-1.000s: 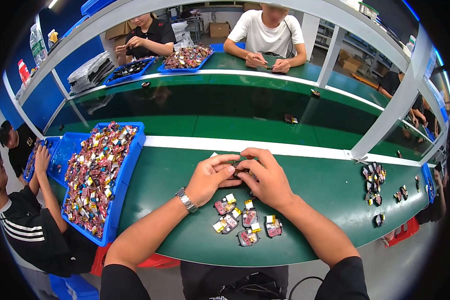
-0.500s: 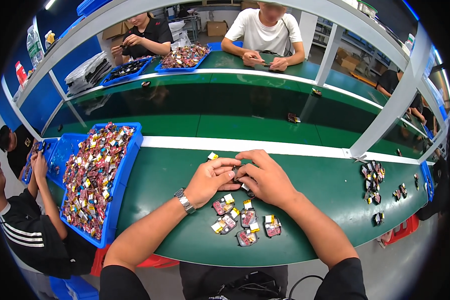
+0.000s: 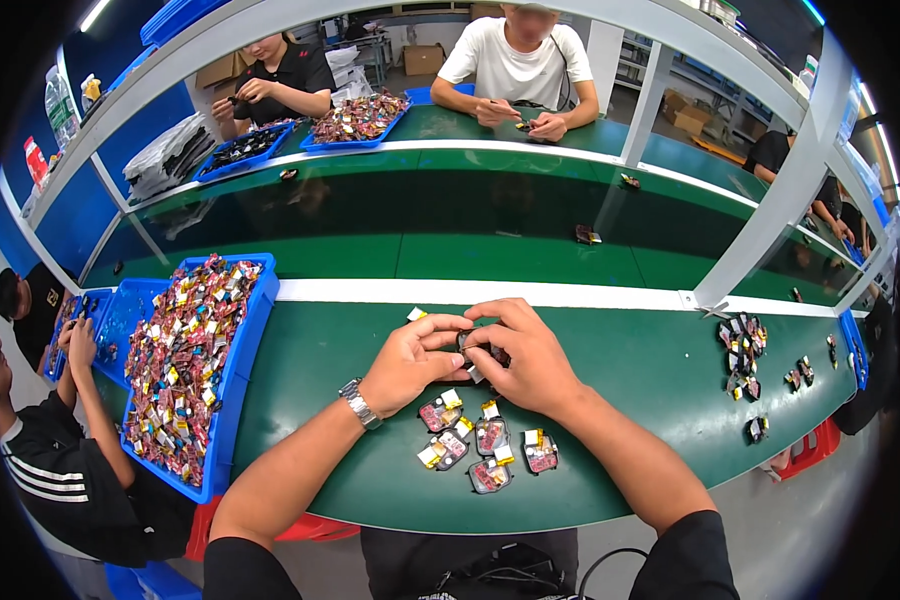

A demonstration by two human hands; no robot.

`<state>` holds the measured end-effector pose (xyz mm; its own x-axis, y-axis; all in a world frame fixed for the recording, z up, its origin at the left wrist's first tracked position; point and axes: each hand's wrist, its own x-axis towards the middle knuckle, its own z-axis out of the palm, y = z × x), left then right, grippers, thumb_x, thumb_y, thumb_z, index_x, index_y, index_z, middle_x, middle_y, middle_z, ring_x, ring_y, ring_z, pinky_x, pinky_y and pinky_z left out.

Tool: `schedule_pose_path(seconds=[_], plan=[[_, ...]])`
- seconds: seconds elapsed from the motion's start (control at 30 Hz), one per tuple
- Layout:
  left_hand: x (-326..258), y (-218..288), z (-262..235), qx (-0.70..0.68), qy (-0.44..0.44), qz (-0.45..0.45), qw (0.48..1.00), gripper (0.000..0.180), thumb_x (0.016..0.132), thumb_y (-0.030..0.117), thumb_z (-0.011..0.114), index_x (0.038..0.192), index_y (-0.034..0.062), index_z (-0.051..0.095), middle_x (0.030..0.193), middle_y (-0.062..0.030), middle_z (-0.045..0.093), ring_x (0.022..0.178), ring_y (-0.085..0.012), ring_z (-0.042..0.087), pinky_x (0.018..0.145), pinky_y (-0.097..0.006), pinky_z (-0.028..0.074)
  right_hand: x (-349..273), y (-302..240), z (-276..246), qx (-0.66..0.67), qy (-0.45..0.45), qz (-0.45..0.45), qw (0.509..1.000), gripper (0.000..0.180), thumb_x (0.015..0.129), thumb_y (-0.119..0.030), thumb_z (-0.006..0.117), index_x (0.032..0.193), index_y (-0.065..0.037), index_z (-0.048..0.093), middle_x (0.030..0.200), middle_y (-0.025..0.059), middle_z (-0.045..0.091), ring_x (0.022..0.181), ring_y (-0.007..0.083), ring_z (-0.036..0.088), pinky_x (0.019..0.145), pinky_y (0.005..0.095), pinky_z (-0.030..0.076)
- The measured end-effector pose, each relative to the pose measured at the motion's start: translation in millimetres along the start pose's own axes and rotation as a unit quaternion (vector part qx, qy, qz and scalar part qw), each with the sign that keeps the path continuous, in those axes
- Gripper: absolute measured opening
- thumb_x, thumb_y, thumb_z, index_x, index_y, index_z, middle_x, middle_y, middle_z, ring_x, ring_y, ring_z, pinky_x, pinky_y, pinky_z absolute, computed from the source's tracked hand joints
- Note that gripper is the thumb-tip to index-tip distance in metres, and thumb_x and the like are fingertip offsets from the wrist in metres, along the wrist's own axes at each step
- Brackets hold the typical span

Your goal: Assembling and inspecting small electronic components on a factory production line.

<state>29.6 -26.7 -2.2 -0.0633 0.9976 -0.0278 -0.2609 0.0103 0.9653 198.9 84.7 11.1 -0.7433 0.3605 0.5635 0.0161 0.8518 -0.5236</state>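
Green worktop beneath, pinching a small dark piece between both hands, not showing whether resting on the surface or lifted clear of it. Gripping one side with curled fingers and thumb of the left hand, meeting it from the other side with bent thumb and forefinger of the right hand, largely hiding its shape. Seemingly doing fine fingertip work, so probably calling for a light, steady hold on the left while leaving small adjustments to the right. Best be pressing evenly, not squeezing hard on parts possibly being delicate. Working just beyond five black-edged modules, so needing care against dragging the metal watch through them. Having the heaped blue tray well off to the left, safely avoiding elbow knocks.
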Motion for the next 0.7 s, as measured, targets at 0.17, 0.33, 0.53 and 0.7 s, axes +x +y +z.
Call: schedule_pose_path(seconds=[0.17,0.33,0.53,0.7], plan=[[-2,0,2,-0.007,0.022,-0.024,0.999,0.034,0.096,0.0,0.053,0.13,-0.0009,0.049,0.124,-0.0149,0.059,0.109,-0.0211,0.064,0.09,-0.033,0.059,-2,-1,-5,0.022,-0.022,-0.005,1.0,0.006,0.081,-0.008,0.07,0.086,-0.005,0.069,0.117,0.0083,0.062,0.109,0.0274,0.056,0.087,0.0377,0.05],[0,-4,4,0.004,0.031,-0.02,0.999,0.031,0.097,-0.002,0.049,0.128,-0.0014,0.049,0.125,-0.016,0.059,0.11,-0.0213,0.063,0.091,-0.033,0.059,-5,-1,-5,0.041,-0.028,0.0,0.999,0.006,0.081,-0.008,0.068,0.085,-0.003,0.068,0.116,0.0094,0.061,0.112,0.0277,0.055,0.086,0.0372,0.051],[0,-7,0,-0.009,0.015,-0.008,1.0,0.031,0.098,-0.001,0.048,0.129,-0.0008,0.048,0.126,-0.016,0.058,0.112,-0.0207,0.063,0.094,-0.034,0.057,-9,3,6,0.01,0.029,-0.026,0.999,0.009,0.08,-0.006,0.071,0.089,-0.005,0.068,0.114,0.0095,0.062,0.108,0.0276,0.057,0.08,0.0354,0.054],[0,-9,-2,-0.018,0.019,-0.009,1.0,0.03,0.099,0.0,0.049,0.129,-0.0003,0.049,0.128,-0.0158,0.058,0.113,-0.0216,0.062,0.095,-0.034,0.057,-9,3,8,0.015,0.043,-0.036,0.998,0.012,0.079,-0.004,0.072,0.09,-0.005,0.07,0.114,0.0093,0.062,0.107,0.0283,0.058,0.08,0.0359,0.054]])
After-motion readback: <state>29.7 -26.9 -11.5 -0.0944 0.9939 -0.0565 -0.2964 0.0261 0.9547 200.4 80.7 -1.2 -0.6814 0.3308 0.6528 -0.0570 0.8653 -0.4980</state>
